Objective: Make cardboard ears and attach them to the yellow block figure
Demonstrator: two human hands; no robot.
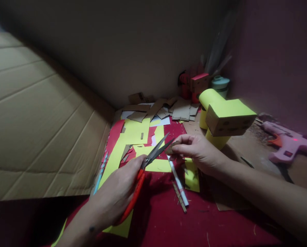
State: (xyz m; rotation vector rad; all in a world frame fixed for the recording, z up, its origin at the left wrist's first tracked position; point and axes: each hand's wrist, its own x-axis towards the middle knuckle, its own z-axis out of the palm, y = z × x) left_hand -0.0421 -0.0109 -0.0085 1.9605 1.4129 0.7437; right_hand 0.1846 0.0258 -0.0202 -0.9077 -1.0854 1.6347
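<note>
Seeing red-handled scissors (147, 160) mid-view, with dark metal blades parted in a narrow V. Pointing away and rightward, pivot visible, handles running back toward the near left, partly covered by the grip. Also seeing a small brown cardboard scrap (172, 148), pinched and largely hidden, right by the blade tips. Can't tell full outline, or whether touching the lower blade.

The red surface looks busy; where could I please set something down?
The near red surface, right of the front yellow sheet and nearer than the cardboard strip, looks mostly bare, with stray bits. Beyond the scissors, yellow paper and cardboard scraps crowd it.
</note>
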